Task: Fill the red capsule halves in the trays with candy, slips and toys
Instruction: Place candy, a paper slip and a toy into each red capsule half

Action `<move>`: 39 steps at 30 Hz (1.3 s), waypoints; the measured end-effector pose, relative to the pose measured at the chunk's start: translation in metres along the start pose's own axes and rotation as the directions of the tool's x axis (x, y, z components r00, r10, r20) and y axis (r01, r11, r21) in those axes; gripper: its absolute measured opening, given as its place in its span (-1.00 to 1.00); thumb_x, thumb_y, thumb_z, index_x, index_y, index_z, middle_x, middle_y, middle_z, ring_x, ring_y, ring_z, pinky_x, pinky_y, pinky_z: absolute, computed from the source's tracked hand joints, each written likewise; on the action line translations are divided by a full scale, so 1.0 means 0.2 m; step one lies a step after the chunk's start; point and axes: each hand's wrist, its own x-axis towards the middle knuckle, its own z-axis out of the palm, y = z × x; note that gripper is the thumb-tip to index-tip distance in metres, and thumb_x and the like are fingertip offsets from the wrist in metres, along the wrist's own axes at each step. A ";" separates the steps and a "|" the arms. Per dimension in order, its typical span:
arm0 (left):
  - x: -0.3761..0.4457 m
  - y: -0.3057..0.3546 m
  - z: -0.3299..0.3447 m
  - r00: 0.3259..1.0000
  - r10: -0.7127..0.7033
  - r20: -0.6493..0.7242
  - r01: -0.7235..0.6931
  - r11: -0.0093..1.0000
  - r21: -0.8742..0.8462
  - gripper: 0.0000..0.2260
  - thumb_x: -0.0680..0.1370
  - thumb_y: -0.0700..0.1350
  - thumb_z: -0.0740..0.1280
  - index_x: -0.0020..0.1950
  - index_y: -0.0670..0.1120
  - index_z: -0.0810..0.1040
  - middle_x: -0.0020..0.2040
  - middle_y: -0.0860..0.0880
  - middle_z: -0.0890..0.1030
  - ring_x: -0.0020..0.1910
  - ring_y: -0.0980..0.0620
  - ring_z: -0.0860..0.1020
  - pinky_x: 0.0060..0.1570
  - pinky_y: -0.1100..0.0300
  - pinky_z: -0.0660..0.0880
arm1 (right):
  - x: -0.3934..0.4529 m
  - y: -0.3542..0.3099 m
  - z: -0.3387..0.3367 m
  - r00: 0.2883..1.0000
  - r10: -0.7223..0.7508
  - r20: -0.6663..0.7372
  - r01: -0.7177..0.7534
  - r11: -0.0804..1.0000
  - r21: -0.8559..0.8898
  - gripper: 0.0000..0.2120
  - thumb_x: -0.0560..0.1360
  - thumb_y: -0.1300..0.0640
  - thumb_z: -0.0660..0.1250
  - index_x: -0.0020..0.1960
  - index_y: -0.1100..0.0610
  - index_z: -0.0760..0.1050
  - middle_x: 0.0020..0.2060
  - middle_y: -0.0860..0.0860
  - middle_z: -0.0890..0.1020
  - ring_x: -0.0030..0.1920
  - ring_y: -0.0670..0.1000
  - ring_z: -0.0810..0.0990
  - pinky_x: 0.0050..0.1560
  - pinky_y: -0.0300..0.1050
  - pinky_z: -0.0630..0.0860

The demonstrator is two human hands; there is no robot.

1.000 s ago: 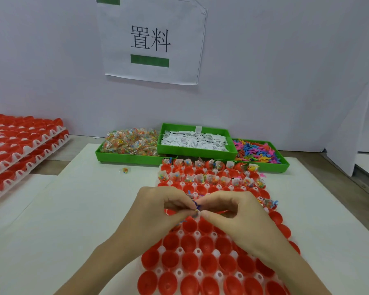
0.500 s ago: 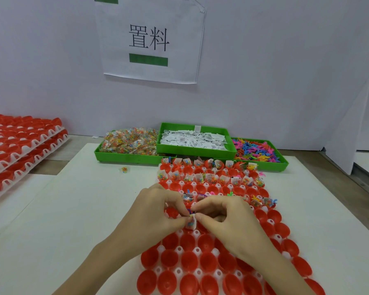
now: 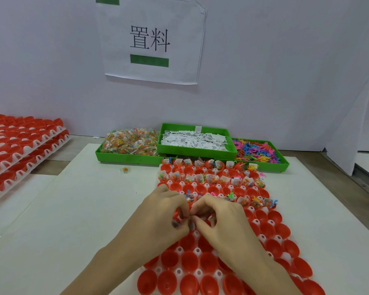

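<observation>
Red capsule halves [image 3: 202, 284] sit loose; both hands [image 3: 162, 211] [image 3: 219, 216] pinch what may be a slip, which could spill into a neighbouring cup.

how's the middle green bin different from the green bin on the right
The middle green bin holds white printed paper slips; the right green bin holds colourful plastic toys. The middle one sits higher, seemingly resting on its neighbours' edges, while the right one sits on the table. Both are shallow green rectangular trays.

Red capsule halves [image 3: 189, 260], green bins [image 3: 197, 150]
</observation>
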 end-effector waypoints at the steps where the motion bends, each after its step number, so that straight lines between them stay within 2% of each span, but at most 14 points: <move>1: 0.00 0.00 0.01 1.000 0.014 0.000 -0.014 1.000 0.017 -0.90 0.42 -0.08 0.48 -0.18 0.03 0.58 -0.22 0.21 0.53 -0.12 0.14 0.36 -0.16 0.31 0.35 | 0.00 0.00 0.00 1.000 -0.005 0.012 0.005 1.000 -0.007 -0.84 0.47 0.30 0.46 -0.08 0.05 0.66 -0.28 -0.15 0.66 -0.22 -0.30 0.57 -0.24 -0.48 0.42; 6: 0.00 0.03 0.02 0.998 0.057 -0.001 -0.057 0.991 0.124 -0.86 0.37 -0.17 0.47 -0.19 -0.02 0.53 -0.20 0.13 0.55 -0.13 0.07 0.39 -0.19 0.18 0.45 | 0.01 0.01 -0.03 0.992 0.072 0.105 -0.077 0.996 0.043 -0.76 0.42 0.30 0.47 -0.03 -0.01 0.66 -0.24 -0.09 0.67 -0.19 -0.19 0.61 -0.22 -0.40 0.47; 9: 0.00 0.02 0.01 0.999 0.047 0.018 -0.048 0.994 0.094 -0.87 0.34 -0.15 0.46 -0.21 0.02 0.54 -0.23 0.16 0.55 -0.15 0.09 0.39 -0.19 0.25 0.40 | 0.04 0.01 -0.01 0.986 0.119 0.119 -0.125 0.991 0.043 -0.76 0.39 0.34 0.44 -0.07 0.03 0.67 -0.28 -0.06 0.66 -0.28 -0.19 0.57 -0.24 -0.38 0.49; 13: 0.00 0.00 -0.01 0.998 -0.012 0.056 0.010 0.999 0.034 -0.91 0.37 -0.09 0.45 -0.20 0.07 0.58 -0.21 0.19 0.57 -0.13 0.13 0.42 -0.15 0.21 0.46 | 0.05 -0.01 -0.01 0.989 0.106 0.106 -0.108 0.994 0.013 -0.79 0.39 0.33 0.50 -0.17 0.02 0.64 -0.30 -0.08 0.67 -0.27 -0.17 0.61 -0.23 -0.38 0.51; 16: 0.00 0.01 -0.01 0.996 -0.026 0.083 0.022 0.999 0.047 -0.94 0.38 -0.06 0.46 -0.17 0.07 0.65 -0.23 0.20 0.52 -0.13 0.14 0.39 -0.14 0.25 0.42 | 0.04 0.00 -0.04 0.989 0.073 0.126 -0.073 0.997 -0.003 -0.83 0.41 0.27 0.53 -0.20 0.01 0.68 -0.29 -0.12 0.70 -0.21 -0.18 0.66 -0.21 -0.42 0.49; 19: 0.01 0.02 -0.02 0.993 -0.066 0.094 0.062 0.997 0.040 -0.93 0.46 0.02 0.46 -0.09 0.11 0.73 -0.21 0.19 0.50 -0.09 0.14 0.40 -0.09 0.23 0.41 | 0.04 0.00 -0.08 0.988 0.067 0.141 -0.065 0.998 -0.018 -0.88 0.47 0.21 0.51 -0.11 -0.01 0.72 -0.29 -0.16 0.72 -0.21 -0.26 0.66 -0.19 -0.48 0.46; 21: 0.00 0.01 -0.03 0.991 -0.065 0.115 0.062 0.997 0.036 -0.88 0.54 0.09 0.42 -0.03 0.12 0.74 -0.17 0.16 0.54 -0.06 0.12 0.41 -0.03 0.21 0.42 | 0.04 0.00 -0.08 0.991 0.046 0.124 -0.043 0.999 -0.029 -0.87 0.52 0.20 0.46 -0.02 -0.02 0.66 -0.29 -0.17 0.72 -0.25 -0.29 0.63 -0.20 -0.49 0.43; 24: -0.01 0.00 -0.06 0.985 -0.026 0.169 0.027 1.000 -0.003 -0.76 0.59 0.09 0.29 -0.06 0.05 0.73 -0.14 0.12 0.58 -0.06 0.15 0.41 0.00 0.28 0.36 | 0.02 0.00 -0.05 0.985 -0.052 0.164 0.077 0.986 -0.151 -0.83 0.62 0.18 0.33 0.12 -0.06 0.45 -0.18 -0.14 0.69 -0.18 -0.18 0.61 -0.15 -0.33 0.48; 26: -0.01 -0.01 -0.09 0.979 -0.013 0.204 0.019 0.999 -0.029 -0.71 0.55 0.06 0.22 -0.16 -0.01 0.69 -0.16 0.10 0.58 -0.07 0.12 0.41 0.00 0.25 0.36 | 0.01 0.00 -0.02 0.976 -0.088 0.200 0.140 0.953 -0.267 -0.83 0.63 0.15 0.29 0.16 -0.08 0.42 -0.07 -0.15 0.62 -0.07 -0.15 0.56 -0.03 -0.23 0.50; 28: -0.01 -0.01 -0.10 0.979 -0.004 0.206 0.013 0.999 -0.043 -0.74 0.55 0.01 0.24 -0.20 -0.03 0.67 -0.19 0.06 0.58 -0.07 0.09 0.41 -0.02 0.19 0.38 | 0.02 0.00 -0.01 0.976 -0.097 0.195 0.146 0.955 -0.257 -0.85 0.61 0.18 0.33 0.10 -0.06 0.51 -0.07 -0.15 0.61 -0.05 -0.18 0.54 -0.03 -0.31 0.46; 31: 0.00 -0.01 -0.12 0.988 -0.010 0.153 0.021 0.997 -0.074 -0.80 0.57 -0.06 0.33 -0.17 0.02 0.72 -0.21 0.07 0.61 -0.08 0.09 0.44 -0.04 0.20 0.40 | 0.03 0.01 -0.02 0.981 -0.077 0.178 0.104 0.984 -0.145 -0.84 0.55 0.25 0.40 0.00 0.00 0.61 -0.13 -0.19 0.64 -0.11 -0.22 0.58 -0.07 -0.42 0.45; 34: 0.01 -0.02 -0.14 0.997 -0.016 0.076 0.026 0.991 -0.133 -0.83 0.57 -0.08 0.40 -0.18 0.06 0.74 -0.24 0.10 0.63 -0.09 0.10 0.46 -0.08 0.30 0.38 | 0.02 0.03 -0.03 0.988 -0.074 0.139 0.098 0.981 -0.170 -0.85 0.52 0.16 0.46 -0.07 -0.09 0.61 -0.10 -0.22 0.52 -0.10 -0.21 0.53 -0.09 -0.41 0.40; 36: 0.01 -0.03 -0.14 0.996 -0.007 0.089 0.020 0.989 -0.144 -0.84 0.57 -0.07 0.42 -0.17 0.08 0.75 -0.21 0.11 0.63 -0.08 0.11 0.47 -0.07 0.33 0.37 | 0.02 0.04 -0.03 0.989 -0.071 0.130 0.095 0.977 -0.189 -0.87 0.53 0.10 0.47 -0.10 -0.13 0.61 -0.08 -0.22 0.46 -0.09 -0.23 0.48 -0.08 -0.42 0.36; 39: 0.00 -0.05 -0.11 0.992 0.011 0.128 0.001 0.995 -0.096 -0.86 0.57 -0.03 0.41 -0.12 0.12 0.75 -0.14 0.17 0.62 -0.01 0.15 0.44 -0.03 0.32 0.37 | 0.03 0.05 -0.02 0.985 -0.079 0.152 0.110 0.973 -0.205 -0.88 0.53 0.11 0.46 -0.09 -0.13 0.63 -0.07 -0.23 0.45 -0.08 -0.29 0.44 -0.07 -0.47 0.31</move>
